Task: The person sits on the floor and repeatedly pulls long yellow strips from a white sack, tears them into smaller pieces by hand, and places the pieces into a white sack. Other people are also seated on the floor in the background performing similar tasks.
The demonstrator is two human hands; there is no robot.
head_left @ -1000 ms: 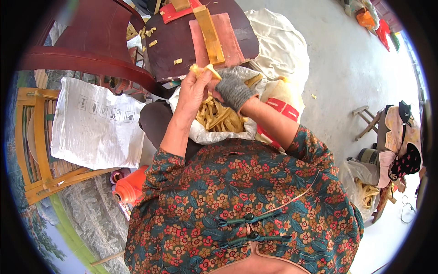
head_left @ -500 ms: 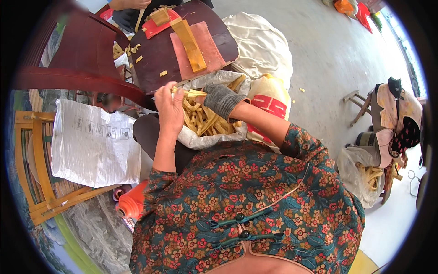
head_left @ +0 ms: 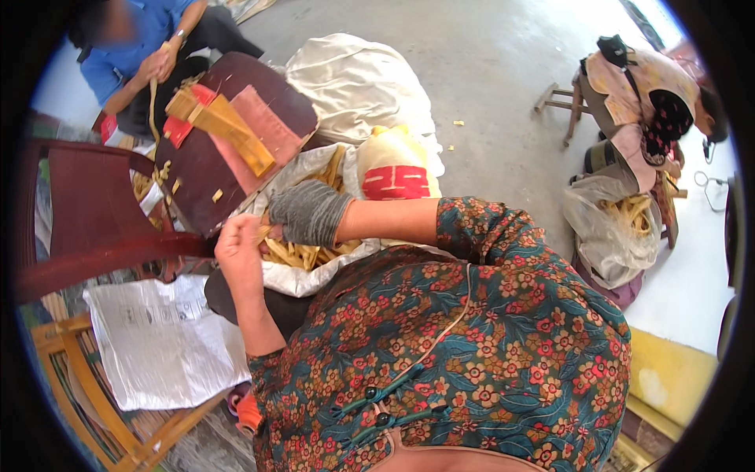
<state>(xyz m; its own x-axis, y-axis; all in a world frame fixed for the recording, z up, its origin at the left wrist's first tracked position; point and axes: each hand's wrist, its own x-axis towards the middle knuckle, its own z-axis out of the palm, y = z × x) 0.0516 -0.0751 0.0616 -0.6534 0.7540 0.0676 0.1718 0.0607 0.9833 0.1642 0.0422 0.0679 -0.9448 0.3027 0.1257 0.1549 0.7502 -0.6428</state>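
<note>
My bare left hand [head_left: 240, 242] is closed, its fingertips pinching the end of a yellow strip [head_left: 266, 233]. My right hand [head_left: 308, 214], in a grey knit glove, is closed close beside it, at the strip's other end; its fingertips are partly hidden. Both hands are over a white woven sack [head_left: 289, 281] in front of my lap. Many yellow, flat, curled strips [head_left: 303, 254] fill the sack. Past it stands a dark red wooden seat [head_left: 228, 79], with a pinkish-red cloth [head_left: 266, 124] and a yellow wooden block [head_left: 240, 140] on it.
A co-worker in a blue shirt [head_left: 110, 75] holds a long strip at far left. Beyond the sack lie a cream cloth bundle [head_left: 358, 82] and a red-marked bag [head_left: 393, 169]. Left are a red chair [head_left: 90, 197] and a white sheet [head_left: 165, 354]. Another person [head_left: 641, 86] sits at right.
The view has turned, so the scene sits lower and further left at the sack, and the blue-shirted co-worker shows more fully. My hands have come closer together, with less of the strip showing.
</note>
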